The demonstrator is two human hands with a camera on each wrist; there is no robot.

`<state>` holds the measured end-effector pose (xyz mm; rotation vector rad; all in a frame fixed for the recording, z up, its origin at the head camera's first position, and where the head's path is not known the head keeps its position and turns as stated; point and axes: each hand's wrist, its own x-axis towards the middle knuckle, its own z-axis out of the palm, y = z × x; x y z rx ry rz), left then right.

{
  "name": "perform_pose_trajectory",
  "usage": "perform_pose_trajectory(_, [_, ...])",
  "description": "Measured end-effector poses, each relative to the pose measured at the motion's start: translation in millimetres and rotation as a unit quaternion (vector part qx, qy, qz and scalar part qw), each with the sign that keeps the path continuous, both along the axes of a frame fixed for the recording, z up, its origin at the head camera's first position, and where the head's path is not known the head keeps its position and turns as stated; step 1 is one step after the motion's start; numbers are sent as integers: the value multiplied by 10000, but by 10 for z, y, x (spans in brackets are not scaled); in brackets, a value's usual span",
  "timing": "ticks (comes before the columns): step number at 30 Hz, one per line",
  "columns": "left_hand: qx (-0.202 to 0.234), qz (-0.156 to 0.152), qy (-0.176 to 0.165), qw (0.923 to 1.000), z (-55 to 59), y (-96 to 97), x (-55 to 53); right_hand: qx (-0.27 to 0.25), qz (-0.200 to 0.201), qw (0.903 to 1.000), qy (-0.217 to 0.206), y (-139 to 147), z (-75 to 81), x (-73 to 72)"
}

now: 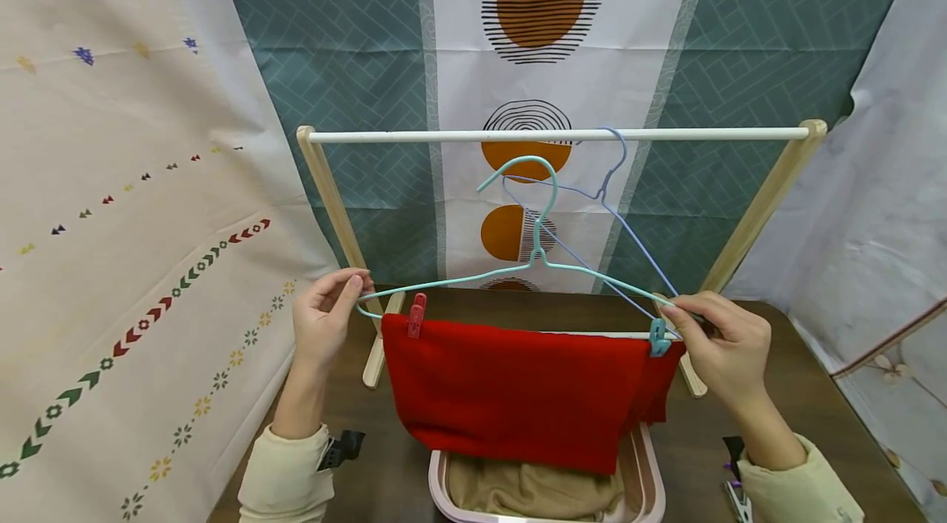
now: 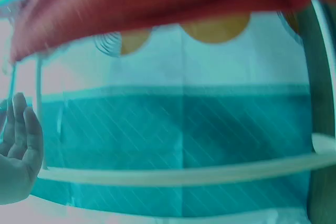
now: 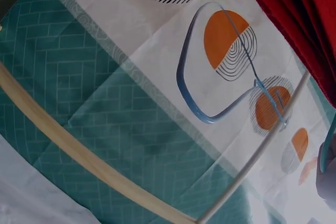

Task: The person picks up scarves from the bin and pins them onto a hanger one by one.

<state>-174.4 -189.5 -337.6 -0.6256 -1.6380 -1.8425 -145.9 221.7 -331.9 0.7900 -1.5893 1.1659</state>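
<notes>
Both hands hold a mint-green clothes hanger (image 1: 459, 280) by its ends, hook upward, in front of the rack. My left hand (image 1: 321, 317) pinches its left corner between thumb and fingers. At the right corner, my right hand (image 1: 728, 342) grips it with thumb and forefinger. A folded red cloth (image 1: 518, 391) drapes over the hanger's lower bar. It is fastened by a red clothespin (image 1: 417, 316) on the left and a blue clothespin (image 1: 658, 338) close to the right hand. The left wrist view shows the cloth's blurred edge (image 2: 157, 3) overhead.
Behind stands a wooden rack with a white rail (image 1: 414, 136); an unloaded blue hanger (image 1: 638, 239) hangs from it. Below the cloth, a pink basket (image 1: 651, 478) contains tan fabric (image 1: 525, 490). A clip (image 1: 738, 498) lies on the brown table (image 1: 806, 424) by the right sleeve.
</notes>
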Motion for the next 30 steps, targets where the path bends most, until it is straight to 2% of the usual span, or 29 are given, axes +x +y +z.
perform_pose_trajectory(2, [8, 422, -261, 9988, 12, -56, -47, -7, -19, 10000, -2, 1, 0, 1])
perform_pose_trajectory(5, [-89, 1130, -727, 9909, 25, -141, -145, 4, -114, 9999, 11, 1, 0, 1])
perform_pose_trajectory(7, [-217, 1552, -1076, 9818, 28, -195, -226, 10, -183, 9998, 26, -1, -1, 0])
perform_pose_trajectory(11, [-614, 2219, -1457, 9622, -12, -315, -445, 30, -277, 9996, 59, -5, 9, -5])
perform_pose_trajectory(14, [-968, 2550, -1643, 9480, -52, -397, -610, 30, -279, 9996, 60, -11, 17, -12])
perform_pose_trajectory(16, [-1127, 2636, -1794, 9411, -73, -441, -705, 46, -293, 9995, 48, -15, 24, -16])
perform_pose_trajectory(18, [-1195, 2622, -1939, 9378, -82, -470, -781, 73, -310, 9995, 37, -21, 33, -20])
perform_pose_trajectory(23, [-1321, 2441, -2086, 9378, -102, -520, -940, 117, -362, 9993, 34, -66, 85, -18])
perform_pose_trajectory(27, [-1370, 2219, -2028, 9438, -112, -515, -1036, 183, -495, 9986, -8, -103, 139, -18])
perform_pose_trajectory(30, [-1198, 2110, -1955, 9502, -115, -486, -1091, 282, -721, 9969, -113, -106, 172, -39])
